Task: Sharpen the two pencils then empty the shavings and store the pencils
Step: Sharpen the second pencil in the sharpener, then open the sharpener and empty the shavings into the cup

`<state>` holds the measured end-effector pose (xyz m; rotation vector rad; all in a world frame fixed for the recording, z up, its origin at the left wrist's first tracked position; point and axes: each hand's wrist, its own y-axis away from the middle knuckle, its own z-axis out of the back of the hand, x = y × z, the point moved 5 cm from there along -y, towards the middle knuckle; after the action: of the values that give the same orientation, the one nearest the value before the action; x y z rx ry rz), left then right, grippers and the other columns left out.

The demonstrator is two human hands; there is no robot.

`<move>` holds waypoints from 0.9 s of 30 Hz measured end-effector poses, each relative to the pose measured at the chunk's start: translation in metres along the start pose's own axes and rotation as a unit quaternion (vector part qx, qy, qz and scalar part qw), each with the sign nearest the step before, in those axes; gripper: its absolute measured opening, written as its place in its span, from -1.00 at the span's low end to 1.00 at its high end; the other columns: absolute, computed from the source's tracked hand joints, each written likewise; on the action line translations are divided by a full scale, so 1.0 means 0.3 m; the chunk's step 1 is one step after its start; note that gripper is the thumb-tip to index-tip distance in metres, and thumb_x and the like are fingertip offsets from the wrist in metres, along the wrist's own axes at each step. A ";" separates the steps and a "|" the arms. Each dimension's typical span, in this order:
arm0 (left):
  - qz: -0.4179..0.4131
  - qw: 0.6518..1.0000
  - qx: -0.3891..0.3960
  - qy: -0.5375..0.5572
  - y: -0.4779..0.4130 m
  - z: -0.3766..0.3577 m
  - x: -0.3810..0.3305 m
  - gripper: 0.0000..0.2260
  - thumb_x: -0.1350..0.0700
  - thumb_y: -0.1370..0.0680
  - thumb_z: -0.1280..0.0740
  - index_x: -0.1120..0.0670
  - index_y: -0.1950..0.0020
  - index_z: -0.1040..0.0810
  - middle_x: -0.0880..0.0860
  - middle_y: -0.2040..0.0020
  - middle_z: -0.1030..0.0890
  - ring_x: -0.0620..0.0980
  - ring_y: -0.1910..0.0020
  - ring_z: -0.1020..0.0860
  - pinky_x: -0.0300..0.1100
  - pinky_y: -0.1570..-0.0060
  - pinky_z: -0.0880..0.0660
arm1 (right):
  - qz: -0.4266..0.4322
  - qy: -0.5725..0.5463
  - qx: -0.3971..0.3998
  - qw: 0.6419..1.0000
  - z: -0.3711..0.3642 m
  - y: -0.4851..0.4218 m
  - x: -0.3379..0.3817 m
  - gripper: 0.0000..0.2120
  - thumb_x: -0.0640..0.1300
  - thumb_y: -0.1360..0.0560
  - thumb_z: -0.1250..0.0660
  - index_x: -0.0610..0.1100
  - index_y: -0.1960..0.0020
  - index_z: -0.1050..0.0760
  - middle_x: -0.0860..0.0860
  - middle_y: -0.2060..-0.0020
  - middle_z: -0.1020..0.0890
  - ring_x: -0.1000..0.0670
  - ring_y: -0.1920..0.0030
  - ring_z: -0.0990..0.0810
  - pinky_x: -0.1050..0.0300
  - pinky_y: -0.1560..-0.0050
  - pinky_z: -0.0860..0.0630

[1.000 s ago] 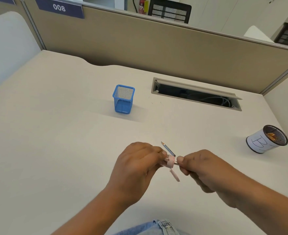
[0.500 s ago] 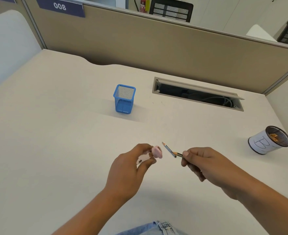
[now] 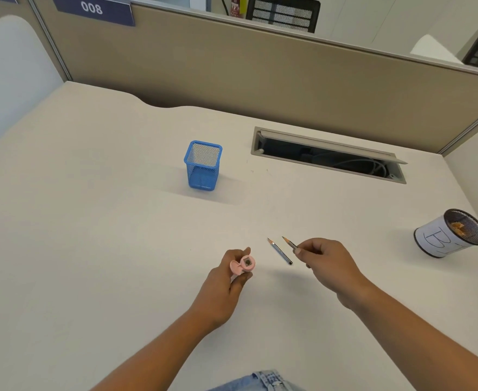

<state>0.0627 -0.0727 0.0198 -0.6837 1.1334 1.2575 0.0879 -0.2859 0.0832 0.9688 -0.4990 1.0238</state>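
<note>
Both pencils looking sharpened, the person is parting pencil from sharpener.

The left hand is pinching the pink sharpener with its hole facing up and its lid hanging open, probably keeping shavings inside until they go into the white paper-wrapped mesh cup at the right, which is already holding some. The right hand is gripping one pencil by its back end, tip pointing away, just beside the other pencil lying on the desk. The blue mesh holder is standing empty further back, presumably waiting for both.
</note>
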 end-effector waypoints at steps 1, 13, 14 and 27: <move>0.006 1.000 0.003 -0.004 -0.002 -0.003 0.017 -0.72 0.14 -0.62 -0.24 -0.07 -0.32 -0.37 -0.21 -0.34 -0.48 -0.24 -0.28 -0.46 -0.47 -0.22 -0.32 | 0.000 -0.002 -0.010 1.000 0.001 -0.019 -0.011 -0.87 -0.15 -0.54 -0.37 -0.14 0.15 -0.65 0.03 0.31 -0.56 0.02 0.29 -0.46 0.19 0.30 -0.35; 0.009 0.999 -0.029 0.040 -0.012 -0.009 0.070 -0.78 0.18 -0.56 -0.35 -0.06 -0.16 -0.57 -0.17 -0.09 -0.65 -0.24 -0.13 -0.56 -0.34 -0.18 -0.44 | 0.044 0.192 -0.051 0.979 -0.013 -0.222 -0.128 -0.89 -0.14 -0.48 -0.41 -0.01 0.04 -0.69 0.10 0.17 -0.70 0.04 0.12 -0.64 0.16 0.12 -0.54; 0.009 0.999 -0.030 0.038 -0.012 -0.009 0.072 -0.78 0.18 -0.56 -0.35 -0.06 -0.16 -0.57 -0.18 -0.09 -0.65 -0.24 -0.12 -0.56 -0.36 -0.16 -0.44 | 0.048 0.201 -0.051 0.977 -0.018 -0.229 -0.126 -0.88 -0.15 -0.47 -0.41 0.00 0.03 -0.68 0.10 0.18 -0.69 0.02 0.11 -0.65 0.13 0.09 -0.56; 0.010 0.999 -0.032 0.029 -0.024 -0.014 0.077 -0.76 0.20 -0.57 -0.33 -0.04 -0.19 -0.56 -0.18 -0.12 -0.64 -0.23 -0.15 -0.56 -0.30 -0.21 -0.43 | 0.075 0.186 -0.047 0.978 -0.033 -0.268 -0.133 -0.89 -0.09 -0.42 -0.48 -0.01 0.06 -0.63 0.14 0.24 -0.65 0.05 0.16 -0.63 0.13 0.09 -0.58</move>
<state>0.0667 -0.0695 -0.0044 -0.7618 1.1543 1.3031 0.1394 -0.3111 0.0136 0.6407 -0.3067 1.2731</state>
